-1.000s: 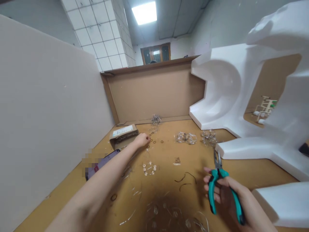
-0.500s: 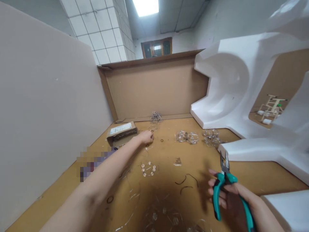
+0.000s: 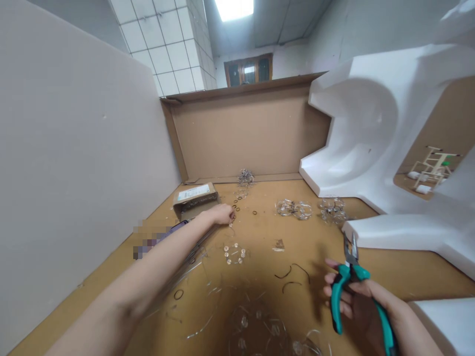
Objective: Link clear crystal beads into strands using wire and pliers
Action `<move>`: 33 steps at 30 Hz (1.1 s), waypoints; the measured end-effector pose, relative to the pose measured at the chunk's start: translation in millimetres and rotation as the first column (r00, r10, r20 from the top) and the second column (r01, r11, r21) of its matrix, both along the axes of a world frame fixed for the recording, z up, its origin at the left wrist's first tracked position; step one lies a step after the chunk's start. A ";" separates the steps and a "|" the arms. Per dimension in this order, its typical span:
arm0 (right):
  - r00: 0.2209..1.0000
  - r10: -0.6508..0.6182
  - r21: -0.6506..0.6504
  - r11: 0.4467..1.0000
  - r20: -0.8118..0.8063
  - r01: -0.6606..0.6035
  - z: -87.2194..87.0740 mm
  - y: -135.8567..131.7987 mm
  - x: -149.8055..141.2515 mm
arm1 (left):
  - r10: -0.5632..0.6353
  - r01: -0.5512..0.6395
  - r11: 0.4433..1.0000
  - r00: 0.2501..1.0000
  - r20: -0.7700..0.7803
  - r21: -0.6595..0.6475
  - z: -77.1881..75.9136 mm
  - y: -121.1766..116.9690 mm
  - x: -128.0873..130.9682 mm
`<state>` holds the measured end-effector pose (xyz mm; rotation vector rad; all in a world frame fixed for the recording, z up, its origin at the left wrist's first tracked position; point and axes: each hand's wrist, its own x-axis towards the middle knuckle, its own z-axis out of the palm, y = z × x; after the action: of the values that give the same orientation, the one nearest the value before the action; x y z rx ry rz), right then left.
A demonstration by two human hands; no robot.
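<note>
My right hand (image 3: pixel 347 291) holds a pair of teal-handled pliers (image 3: pixel 351 269), its jaws pointing away from me and slightly apart. On the far left of the tabletop, my left hand (image 3: pixel 223 214) is down among several small dark rings (image 3: pixel 238 209). Its fingers are pinched together, and whatever may be between them is hidden. Just this side of that hand lies a circle of clear beads (image 3: pixel 234 253). Another dark ring (image 3: pixel 178 294) lies beside my left forearm. Short dark wire pieces (image 3: pixel 292 286) rest left of the pliers.
A small open cardboard box (image 3: pixel 196 198) stands beyond my left forearm, near a partly blurred purple object (image 3: pixel 174 231). Clear bead-and-wire clusters (image 3: pixel 294 209) sit toward the back. White foam (image 3: pixel 365 118) rises at right, a cardboard panel (image 3: pixel 245 133) behind. More clear beaded pieces (image 3: pixel 274 329) lie in front.
My left hand has moved slightly about among the small rings, its fingers staying pinched. The pliers remain in my right hand, a little further right in view. The camera view has shifted slightly.
</note>
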<state>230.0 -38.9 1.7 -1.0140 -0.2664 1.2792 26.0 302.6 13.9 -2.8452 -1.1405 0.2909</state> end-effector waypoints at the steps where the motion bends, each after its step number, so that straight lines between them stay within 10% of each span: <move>1: 1.000 0.001 0.005 1.000 0.001 -0.001 0.1 0.0 -0.1 | -0.003 0.003 1.000 1.000 -0.002 0.009 0.2 0.1 -0.5; 33: 0.996 -0.054 0.004 0.999 0.076 0.054 7.0 0.5 2.8 | 0.047 -0.042 0.995 0.997 0.064 -0.087 -2.0 11.2 7.1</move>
<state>232.9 -38.5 8.6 -1.0634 -0.2968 1.1930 33.0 313.8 11.8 -2.9268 -1.2342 0.2561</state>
